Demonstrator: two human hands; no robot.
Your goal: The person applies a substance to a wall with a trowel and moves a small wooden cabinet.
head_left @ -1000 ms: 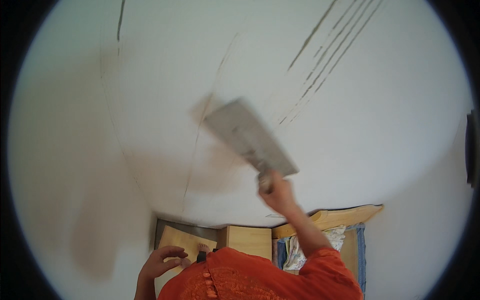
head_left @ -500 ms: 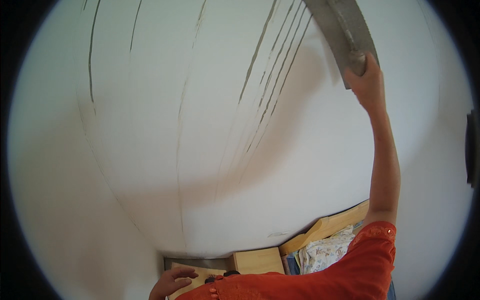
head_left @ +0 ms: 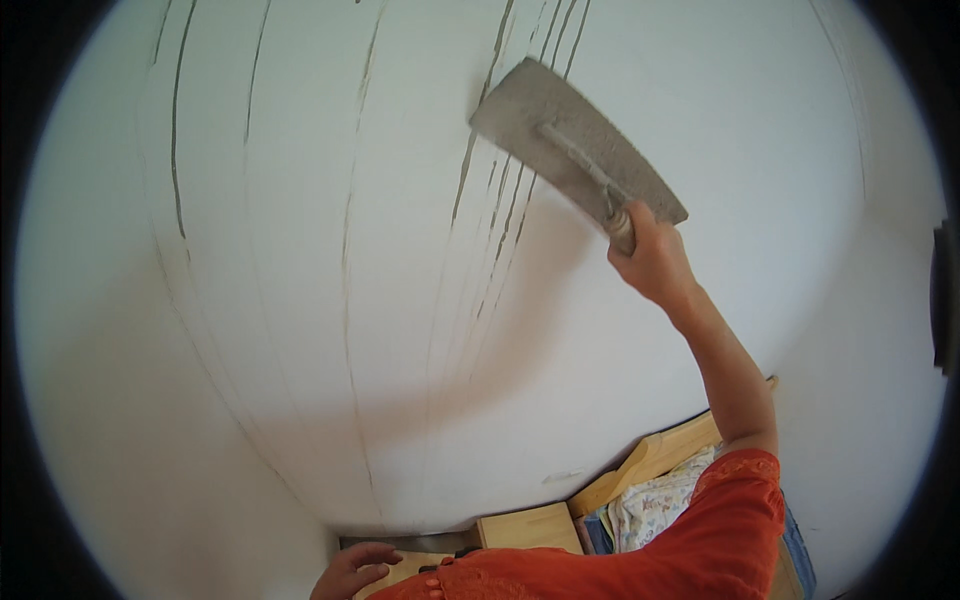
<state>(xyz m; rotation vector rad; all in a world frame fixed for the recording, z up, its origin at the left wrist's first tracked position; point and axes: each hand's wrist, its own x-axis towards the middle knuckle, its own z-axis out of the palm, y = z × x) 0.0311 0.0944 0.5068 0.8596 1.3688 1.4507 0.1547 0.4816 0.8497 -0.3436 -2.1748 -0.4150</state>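
My right hand (head_left: 655, 255) is wrapped round the handle of a grey plastering trowel (head_left: 545, 125). Its long flat blade slants from upper left to lower right over the white wall (head_left: 300, 300); whether it touches the wall I cannot tell. Dark drip-like streaks (head_left: 465, 180) run down the wall beside and behind the blade. Low in the view, near my body, my left hand (head_left: 350, 575) holds nothing, its fingers loosely bent and apart.
Below the wall stands a light wooden cabinet (head_left: 530, 528). To its right is a wooden headboard (head_left: 650, 455) with patterned bedding (head_left: 655, 505) before it. A dark object (head_left: 942, 298) is on the far right side. Wall corners run down the left and right.
My right hand has brought the trowel down and to the left, from the upper right to across the group of streaks. The blade has tilted further over. My left hand has barely moved.
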